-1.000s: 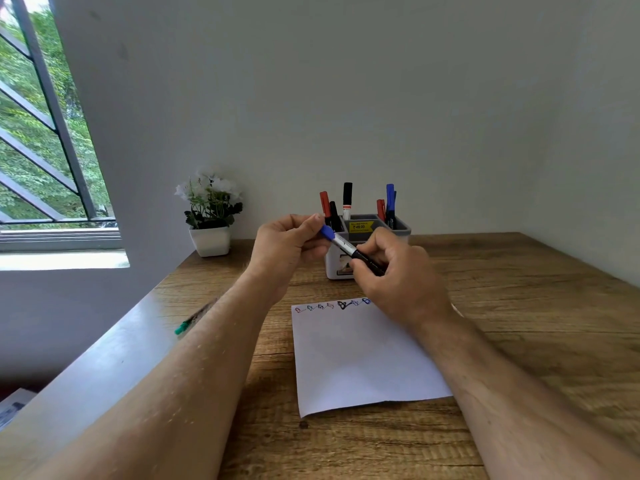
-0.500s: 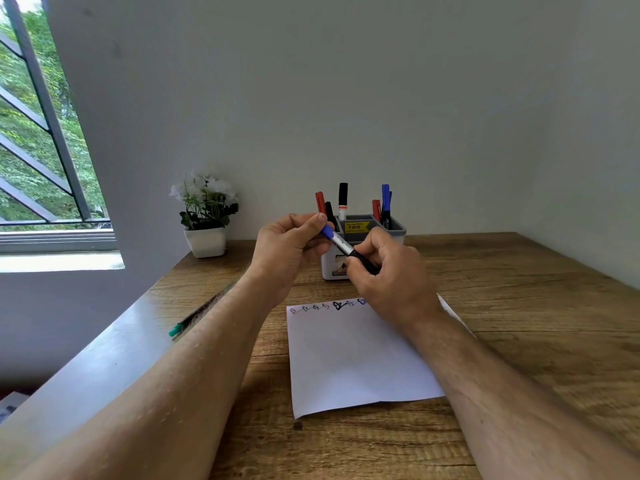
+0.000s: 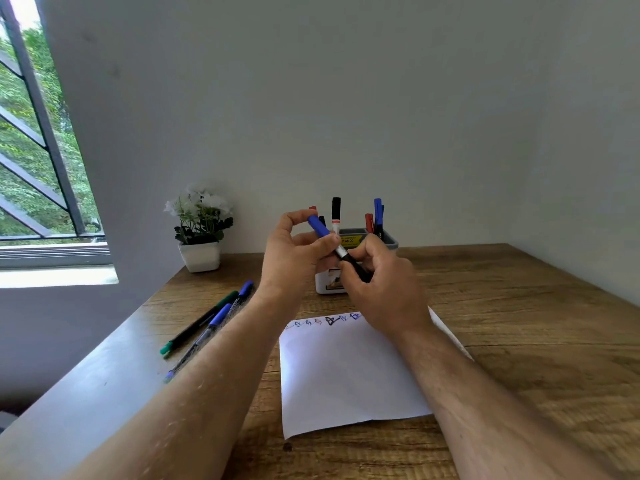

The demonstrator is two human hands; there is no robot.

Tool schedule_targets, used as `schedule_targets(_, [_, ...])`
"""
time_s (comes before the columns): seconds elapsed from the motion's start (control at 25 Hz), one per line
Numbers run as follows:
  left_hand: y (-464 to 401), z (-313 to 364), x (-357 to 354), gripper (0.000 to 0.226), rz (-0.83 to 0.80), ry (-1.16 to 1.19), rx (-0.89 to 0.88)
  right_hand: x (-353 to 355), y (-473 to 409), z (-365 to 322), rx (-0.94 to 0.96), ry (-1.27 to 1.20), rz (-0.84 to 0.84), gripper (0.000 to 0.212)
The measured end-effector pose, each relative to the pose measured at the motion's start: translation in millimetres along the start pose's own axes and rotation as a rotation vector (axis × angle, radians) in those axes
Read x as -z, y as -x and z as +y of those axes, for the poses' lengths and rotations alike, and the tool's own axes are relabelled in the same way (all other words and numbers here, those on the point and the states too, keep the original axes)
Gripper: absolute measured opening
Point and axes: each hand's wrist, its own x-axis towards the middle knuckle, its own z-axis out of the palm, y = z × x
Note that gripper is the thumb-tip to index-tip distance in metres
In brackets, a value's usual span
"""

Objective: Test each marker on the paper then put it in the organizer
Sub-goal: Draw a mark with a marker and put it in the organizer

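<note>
Both hands hold one blue-capped marker (image 3: 341, 251) in the air in front of the organizer (image 3: 390, 242). My left hand (image 3: 294, 258) pinches its blue cap end; my right hand (image 3: 384, 289) grips the black barrel. The grey-and-white organizer stands behind the hands with several red, black and blue markers upright in it. A white paper (image 3: 346, 372) lies on the desk below, with a row of small coloured test scribbles (image 3: 325, 321) along its far edge.
Three markers lie on the desk left of my left forearm: a green-capped one (image 3: 197, 329) and two blue-capped ones (image 3: 216, 322). A small white pot of white flowers (image 3: 201, 230) stands at the back left near the window. The desk's left edge meets the wall.
The hands have risen slightly with the marker, and more of the blue cap shows above my left fingers. The view has shifted, bringing the markers on the left into sight.
</note>
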Motion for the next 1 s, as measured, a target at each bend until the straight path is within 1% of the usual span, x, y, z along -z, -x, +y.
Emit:
schedule_targets(0.08, [0, -1, -1, 0.043, 0.026, -0.049, -0.056, 2, -1, 2, -0.018, 0.011, 0.034, 0.008])
schedule_targets(0.12, [0, -2, -1, 0.044, 0.043, -0.09, -0.101, 3, -2, 4, -0.042, 0.016, 0.073, 0.011])
schedule_targets(0.2, [-4, -1, 0, 0.044, 0.094, -0.235, -0.22, 4, -4, 9, -0.104, 0.052, 0.161, 0.017])
schedule_targets(0.28, [-10, 3, -2, 0.045, 0.132, -0.346, -0.34, 3, -5, 12, -0.142, 0.109, 0.205, 0.017])
schedule_targets(0.44, [-27, 7, -20, 0.042, 0.154, -0.388, -0.544, 0, -6, 14, -0.164, 0.174, 0.175, 0.018])
schedule_targets(0.56, [-52, 10, -34, 0.039, 0.153, -0.424, -0.635, -4, -8, 16, -0.173, 0.224, 0.128, 0.019])
schedule_targets(0.68, [-78, 11, -46, 0.039, 0.179, -0.491, -0.626, -5, -9, 17, -0.173, 0.245, 0.098, 0.017])
schedule_targets(0.84, [-99, 4, -53, 0.039, 0.169, -0.551, -0.537, -7, -9, 15, -0.159, 0.273, 0.084, 0.018])
schedule_targets(0.92, [-103, -5, -54, 0.039, 0.148, -0.631, -0.487, -6, -9, 14, -0.158, 0.288, 0.083, 0.017])
schedule_targets(1.0, [-105, -17, -58, 0.04, 0.105, -0.771, -0.443, -4, -9, 12, -0.167, 0.298, 0.08, 0.016])
